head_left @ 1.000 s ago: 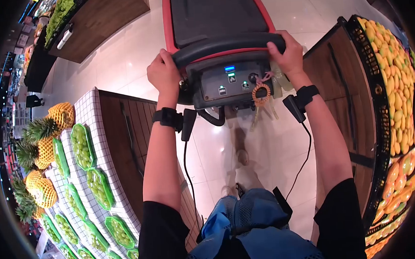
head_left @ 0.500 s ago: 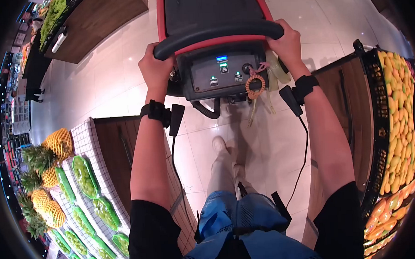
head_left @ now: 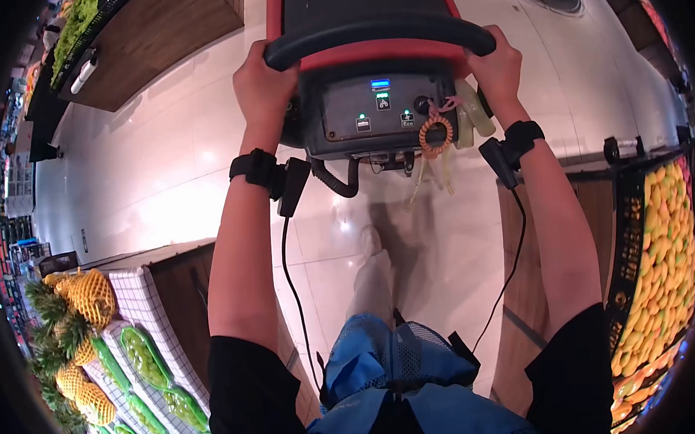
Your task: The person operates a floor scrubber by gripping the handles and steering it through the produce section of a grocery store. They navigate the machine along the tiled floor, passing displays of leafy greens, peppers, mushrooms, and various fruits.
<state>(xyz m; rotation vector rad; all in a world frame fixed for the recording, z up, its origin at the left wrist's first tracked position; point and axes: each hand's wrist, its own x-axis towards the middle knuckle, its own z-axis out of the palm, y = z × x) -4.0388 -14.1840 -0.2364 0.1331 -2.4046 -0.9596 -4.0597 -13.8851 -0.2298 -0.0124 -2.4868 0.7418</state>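
Note:
A red and black floor-cleaning machine [head_left: 365, 3] stands ahead of me at the top of the view. Its curved black handlebar [head_left: 378, 33] runs between my hands. My left hand [head_left: 263, 85] is wrapped round the bar's left end, and my right hand [head_left: 498, 67] grips the right end. Below the bar is a control panel [head_left: 382, 111] with a small blue display and several green lights. An orange coiled wristband [head_left: 435, 135] and a pink tie hang at the panel's right side. Both wrists wear black straps with cabled devices.
At left, a display stand with a checked cloth [head_left: 138, 304] holds green-wrapped trays [head_left: 144, 358] and pineapples [head_left: 91, 298] in yellow netting. A rack of yellow mangoes [head_left: 659, 258] stands at right. A wooden counter [head_left: 162, 47] is at upper left. Pale tiled floor [head_left: 167, 178] lies between.
The produce stands on both sides have shifted downward in view as I move forward with the machine. Both hands stay on the handlebar.

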